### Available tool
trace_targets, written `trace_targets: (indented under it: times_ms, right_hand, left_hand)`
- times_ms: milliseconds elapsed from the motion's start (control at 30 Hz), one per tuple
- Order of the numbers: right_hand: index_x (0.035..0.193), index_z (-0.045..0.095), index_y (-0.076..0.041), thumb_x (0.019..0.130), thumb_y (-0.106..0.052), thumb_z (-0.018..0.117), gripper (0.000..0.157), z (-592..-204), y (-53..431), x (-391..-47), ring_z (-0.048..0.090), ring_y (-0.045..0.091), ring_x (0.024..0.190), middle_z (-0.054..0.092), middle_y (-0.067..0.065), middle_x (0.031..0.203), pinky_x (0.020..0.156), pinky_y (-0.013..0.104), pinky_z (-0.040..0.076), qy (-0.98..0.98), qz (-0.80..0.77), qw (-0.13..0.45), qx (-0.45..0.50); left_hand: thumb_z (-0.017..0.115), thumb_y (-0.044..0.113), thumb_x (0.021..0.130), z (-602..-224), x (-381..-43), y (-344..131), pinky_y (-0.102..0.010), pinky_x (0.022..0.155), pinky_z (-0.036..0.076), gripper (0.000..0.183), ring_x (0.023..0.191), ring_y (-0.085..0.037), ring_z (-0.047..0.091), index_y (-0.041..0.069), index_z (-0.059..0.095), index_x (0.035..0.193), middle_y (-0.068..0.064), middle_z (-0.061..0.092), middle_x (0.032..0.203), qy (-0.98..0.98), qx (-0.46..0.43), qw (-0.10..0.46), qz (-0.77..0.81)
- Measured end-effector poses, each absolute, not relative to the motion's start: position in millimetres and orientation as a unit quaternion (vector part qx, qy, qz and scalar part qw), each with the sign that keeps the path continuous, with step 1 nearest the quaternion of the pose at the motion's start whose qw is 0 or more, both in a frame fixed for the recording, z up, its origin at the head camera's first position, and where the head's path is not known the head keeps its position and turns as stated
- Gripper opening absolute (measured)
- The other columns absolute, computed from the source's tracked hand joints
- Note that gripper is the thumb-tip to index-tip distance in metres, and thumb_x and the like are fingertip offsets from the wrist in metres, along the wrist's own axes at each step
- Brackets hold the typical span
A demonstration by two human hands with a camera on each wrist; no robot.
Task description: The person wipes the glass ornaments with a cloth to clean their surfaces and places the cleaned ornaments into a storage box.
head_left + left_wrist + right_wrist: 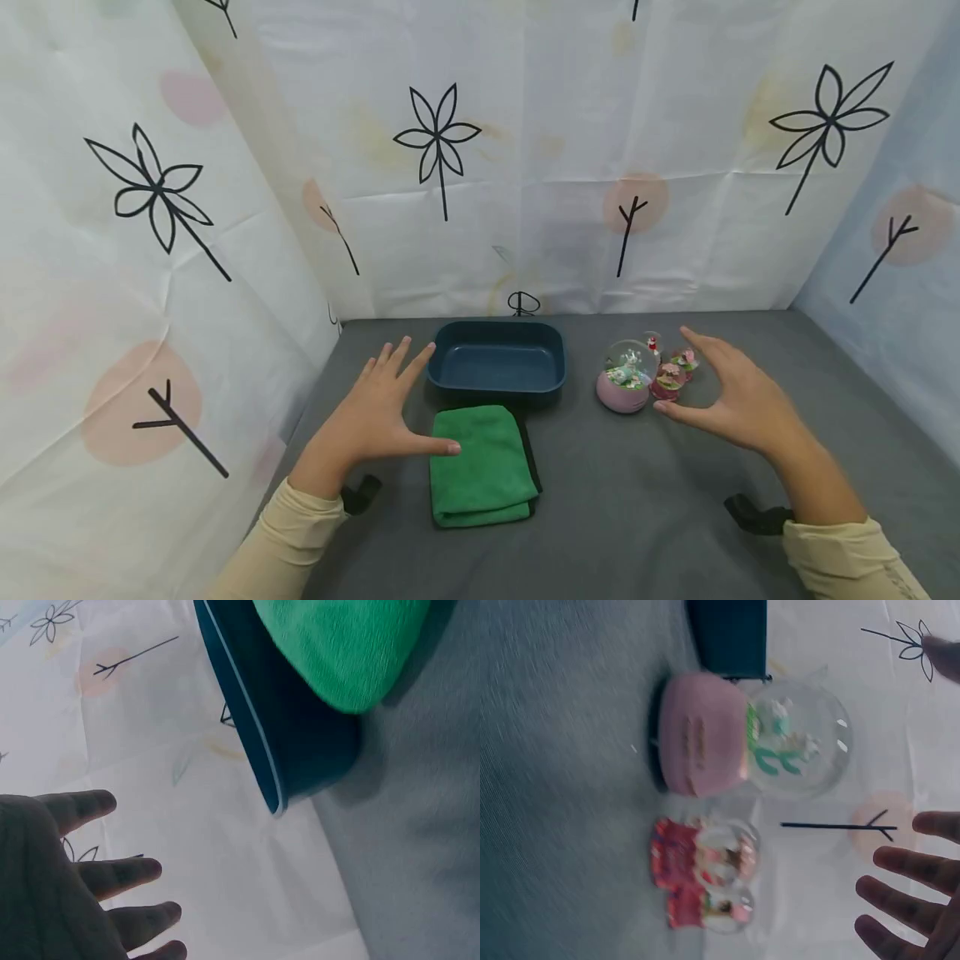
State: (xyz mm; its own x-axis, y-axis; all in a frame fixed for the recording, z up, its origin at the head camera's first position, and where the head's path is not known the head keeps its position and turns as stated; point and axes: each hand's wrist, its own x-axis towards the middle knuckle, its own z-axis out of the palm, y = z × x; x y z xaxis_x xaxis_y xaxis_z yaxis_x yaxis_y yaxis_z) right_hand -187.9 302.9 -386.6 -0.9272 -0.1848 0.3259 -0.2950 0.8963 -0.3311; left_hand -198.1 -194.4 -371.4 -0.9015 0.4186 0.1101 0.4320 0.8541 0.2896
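My left hand [378,414] hovers with spread fingers and thumb, holding nothing. Its fingertips are near the left end of a dark blue rectangular dish [497,368]. The thumb appears over a folded green cloth [480,475] with a dark underside, in front of the dish. On the right, my right hand [742,404] is also spread and holds nothing, beside a group of snow globes. The largest snow globe [705,739] has a pink base and green cactus shapes inside. Two smaller snow globes with red bases, one [676,853] nearer the big one, stand next to it.
Behind the two small globes, another clear globe [652,342] with a red-and-white figure is partly hidden. A grey cloth [600,517] covers the table. White patterned fabric [525,225] hangs at the back and both sides. Dark straps, one [756,517] on the right, circle the wrists.
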Motion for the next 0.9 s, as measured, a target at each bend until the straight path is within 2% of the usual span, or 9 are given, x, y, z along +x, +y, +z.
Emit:
trace_targets:
  times_ms: [100,200,367,533,667,900]
  right_hand:
    - [0.167,0.034,-0.013,0.080,-0.049,0.092,0.111,-395,299,-190,0.049,0.054,0.138,0.051,0.028,0.154,0.099,0.081,0.043,-0.950,0.251,0.144,0.119]
    - [0.165,0.036,-0.008,0.082,-0.040,0.093,0.105,-405,294,-194,0.055,0.052,0.131,0.057,0.026,0.148,0.097,0.077,0.045,-0.935,0.302,0.145,0.116]
    - [0.165,0.034,-0.005,0.086,-0.036,0.091,0.102,-421,285,-201,0.059,0.050,0.128,0.059,0.026,0.144,0.100,0.073,0.047,-0.919,0.359,0.130,0.097]
    - [0.165,0.031,-0.003,0.086,-0.038,0.090,0.105,-432,278,-206,0.060,0.049,0.129,0.058,0.028,0.146,0.101,0.070,0.052,-0.917,0.372,0.123,0.076]
    - [0.165,0.031,-0.001,0.085,-0.037,0.091,0.106,-438,274,-209,0.061,0.049,0.128,0.058,0.030,0.145,0.099,0.069,0.055,-0.915,0.379,0.126,0.066]
    - [0.164,0.031,0.000,0.085,-0.031,0.091,0.104,-443,270,-212,0.063,0.052,0.125,0.058,0.033,0.142,0.098,0.067,0.057,-0.910,0.391,0.124,0.060]
  left_hand:
    - [0.075,0.090,0.068,-380,-197,-189,-0.070,0.131,0.016,0.134,0.165,-0.045,0.011,0.035,0.009,0.171,-0.013,0.009,0.179,-0.957,-0.227,0.028,-0.179]
    - [0.076,0.089,0.069,-388,-196,-183,-0.072,0.126,0.027,0.131,0.163,-0.043,0.020,0.037,0.012,0.171,-0.010,0.016,0.178,-0.948,-0.238,0.042,-0.209]
    - [0.077,0.088,0.069,-401,-194,-174,-0.070,0.119,0.041,0.127,0.159,-0.039,0.034,0.040,0.017,0.169,-0.007,0.026,0.176,-0.935,-0.258,0.060,-0.234]
    - [0.075,0.090,0.069,-412,-194,-167,-0.066,0.119,0.044,0.124,0.158,-0.035,0.038,0.038,0.023,0.169,-0.005,0.028,0.175,-0.936,-0.257,0.049,-0.235]
    - [0.076,0.090,0.068,-415,-193,-164,-0.066,0.117,0.045,0.123,0.156,-0.036,0.040,0.034,0.031,0.168,-0.007,0.032,0.174,-0.937,-0.257,0.030,-0.236]
    - [0.076,0.091,0.067,-420,-192,-158,-0.059,0.111,0.053,0.121,0.144,-0.032,0.054,0.029,0.040,0.164,-0.003,0.044,0.165,-0.939,-0.258,0.012,-0.229]
